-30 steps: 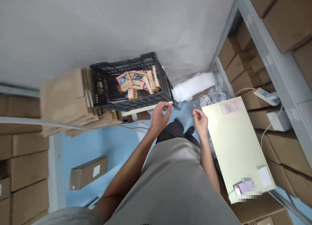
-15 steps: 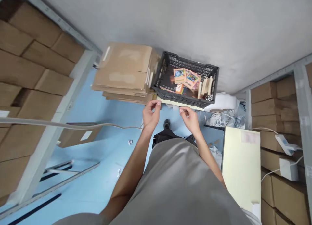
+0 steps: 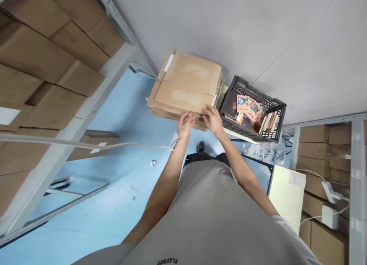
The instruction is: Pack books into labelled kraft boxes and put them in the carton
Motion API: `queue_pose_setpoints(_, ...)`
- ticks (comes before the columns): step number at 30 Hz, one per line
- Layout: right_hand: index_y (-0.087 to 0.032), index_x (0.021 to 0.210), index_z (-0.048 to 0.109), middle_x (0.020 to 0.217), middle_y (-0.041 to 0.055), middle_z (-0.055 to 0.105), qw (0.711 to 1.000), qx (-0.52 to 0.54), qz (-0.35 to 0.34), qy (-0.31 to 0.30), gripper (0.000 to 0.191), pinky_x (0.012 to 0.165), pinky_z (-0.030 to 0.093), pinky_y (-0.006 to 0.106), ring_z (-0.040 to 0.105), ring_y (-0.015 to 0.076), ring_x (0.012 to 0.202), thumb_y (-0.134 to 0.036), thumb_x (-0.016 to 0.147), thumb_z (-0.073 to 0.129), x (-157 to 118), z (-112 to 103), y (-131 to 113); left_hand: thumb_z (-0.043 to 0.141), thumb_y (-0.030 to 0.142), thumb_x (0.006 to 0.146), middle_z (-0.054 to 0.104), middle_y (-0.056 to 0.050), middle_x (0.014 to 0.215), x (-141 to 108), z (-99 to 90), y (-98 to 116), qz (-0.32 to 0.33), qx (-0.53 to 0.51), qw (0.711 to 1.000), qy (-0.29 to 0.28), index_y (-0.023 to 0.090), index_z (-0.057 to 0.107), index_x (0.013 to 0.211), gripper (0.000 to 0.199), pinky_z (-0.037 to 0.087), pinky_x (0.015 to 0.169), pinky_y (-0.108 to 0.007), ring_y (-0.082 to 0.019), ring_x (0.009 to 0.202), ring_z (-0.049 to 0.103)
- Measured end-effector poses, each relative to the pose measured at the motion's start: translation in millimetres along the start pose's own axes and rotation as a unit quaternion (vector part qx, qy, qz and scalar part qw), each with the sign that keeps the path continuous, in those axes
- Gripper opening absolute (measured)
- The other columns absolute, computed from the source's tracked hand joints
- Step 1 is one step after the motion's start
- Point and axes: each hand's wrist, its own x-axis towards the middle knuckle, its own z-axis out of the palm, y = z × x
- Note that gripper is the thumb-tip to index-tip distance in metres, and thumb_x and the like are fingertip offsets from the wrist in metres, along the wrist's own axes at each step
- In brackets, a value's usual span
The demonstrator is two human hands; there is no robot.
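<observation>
A stack of flattened cardboard boxes (image 3: pixel 186 81) lies against the wall, with a white label near its left edge. At the front edge of that stack is my left hand (image 3: pixel 185 126), its fingers loosely curled and apart, with nothing visible in them. My right hand (image 3: pixel 213 119) reaches over the front right corner of the stack, fingers spread; whether the fingertips press on the cardboard is hard to tell. To the right stands a black plastic crate (image 3: pixel 252 133) holding pink-edged picture cards (image 3: pixel 249 107), a dark printed item and several upright packs.
Shelves packed with cardboard boxes (image 3: pixel 37 81) rise on the left, and more boxes (image 3: pixel 314 152) fill the right shelf. A pale yellow tabletop (image 3: pixel 286 200) is at my right. A white cable (image 3: pixel 86 144) crosses on the left above the blue floor (image 3: pixel 114 192).
My view has turned left, so the stack and crate sit further right. Both hands have moved from in front of the crate to the cardboard stack's front edge, and the right fingers have spread.
</observation>
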Motion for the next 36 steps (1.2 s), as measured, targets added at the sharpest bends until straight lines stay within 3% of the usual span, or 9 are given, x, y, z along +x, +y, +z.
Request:
queue_pose_setpoints(2, -0.016, 0.144, 0.074, 0.172, 0.0163, 0.058, 0.999, -0.034, -0.035, -0.024, 0.04, 0.142, 0.035, 0.051, 0.048, 0.0314, 0.164, -0.015, 0.105, 0.064, 8, 8, 5, 0.09, 0.021, 0.084, 0.081, -0.009, 0.114, 12, 5.7, -3, -0.022, -0.028, 0.999, 0.014, 0.021, 0.072, 0.107, 0.029, 0.061, 0.108, -0.039, -0.018, 0.098, 0.08)
queue_pose_setpoints(5, -0.014, 0.148, 0.072, 0.171, 0.0182, 0.058, 0.996, -0.068, -0.03, -0.04, 0.042, 0.142, 0.036, 0.052, 0.048, 0.0321, 0.163, -0.015, 0.107, 0.062, 15, 15, 8, 0.088, 0.018, 0.086, 0.081, -0.006, 0.104, 20, 11.6, -5, -0.035, -0.058, 0.997, 0.031, 0.02, 0.072, 0.101, 0.022, 0.061, 0.101, -0.034, -0.015, 0.088, 0.078)
queue_pose_setpoints(14, -0.014, 0.148, 0.072, 0.165, 0.0197, 0.062, 0.995, -0.087, -0.028, -0.038, 0.04, 0.137, 0.043, 0.051, 0.054, 0.0323, 0.155, -0.021, 0.109, 0.064, 19, 10, 1, 0.085, 0.016, 0.08, 0.071, 0.003, 0.078, 13, 25.4, 9, -0.085, -0.1, 0.99, 0.044, 0.02, 0.07, 0.095, 0.021, 0.054, 0.071, -0.021, -0.009, 0.066, 0.067)
queue_pose_setpoints(17, -0.013, 0.15, 0.07, 0.165, 0.0203, 0.061, 0.994, -0.099, -0.037, -0.037, 0.042, 0.137, 0.043, 0.051, 0.055, 0.0328, 0.154, -0.023, 0.11, 0.063, 19, 6, -5, 0.086, 0.023, 0.083, 0.066, 0.004, 0.075, 15, 36.5, 15, -0.093, -0.11, 0.988, 0.051, 0.021, 0.066, 0.087, 0.02, 0.048, 0.061, -0.02, -0.008, 0.059, 0.061)
queue_pose_setpoints(21, -0.012, 0.163, 0.059, 0.166, 0.0224, 0.058, 0.989, -0.137, -0.042, -0.022, 0.053, 0.133, 0.046, 0.055, 0.054, 0.0353, 0.152, -0.027, 0.112, 0.06, 22, -5, -19, 0.091, 0.035, 0.084, 0.06, 0.006, 0.069, 17, 57.5, 27, -0.065, -0.109, 0.99, 0.055, 0.022, 0.059, 0.08, 0.035, 0.042, 0.054, -0.018, -0.007, 0.056, 0.057)
queue_pose_setpoints(24, -0.015, 0.167, 0.057, 0.161, 0.0226, 0.061, 0.98, -0.19, -0.055, -0.01, 0.053, 0.124, 0.053, 0.053, 0.058, 0.0356, 0.145, -0.025, 0.115, 0.05, 33, -24, -32, 0.095, 0.038, 0.082, 0.066, 0.004, 0.074, 23, 71.9, 45, -0.023, -0.142, 0.989, 0.033, 0.023, 0.06, 0.083, 0.038, 0.05, 0.061, -0.017, -0.009, 0.066, 0.064)
queue_pose_setpoints(29, -0.027, 0.168, 0.059, 0.159, 0.0172, 0.064, 0.957, -0.254, -0.138, 0.035, 0.054, 0.117, 0.055, 0.05, 0.059, 0.034, 0.142, -0.02, 0.116, 0.048, 41, -69, -49, 0.088, 0.029, 0.085, 0.083, -0.005, 0.115, 34, 77.5, 93, 0.001, -0.23, 0.973, 0.03, 0.026, 0.072, 0.104, 0.025, 0.063, 0.087, -0.025, -0.016, 0.101, 0.079)
queue_pose_setpoints(33, -0.03, 0.165, 0.062, 0.159, 0.0153, 0.065, 0.945, -0.271, -0.164, 0.086, 0.049, 0.116, 0.054, 0.047, 0.059, 0.0323, 0.146, -0.025, 0.117, 0.053, 8, -98, -52, 0.086, 0.027, 0.079, 0.083, -0.007, 0.123, 15, 85.1, 118, 0.032, -0.21, 0.976, -0.049, 0.024, 0.075, 0.1, 0.024, 0.065, 0.103, -0.033, -0.024, 0.122, 0.079)
queue_pose_setpoints(36, -0.029, 0.162, 0.063, 0.157, 0.017, 0.067, 0.947, -0.261, -0.139, 0.122, 0.049, 0.119, 0.052, 0.048, 0.061, 0.0333, 0.145, -0.042, 0.115, 0.062, -36, -114, -39, 0.087, 0.028, 0.074, 0.084, -0.007, 0.119, -14, 107.6, 111, 0.027, -0.183, 0.976, -0.117, 0.023, 0.076, 0.097, 0.026, 0.063, 0.111, -0.038, -0.027, 0.128, 0.077)
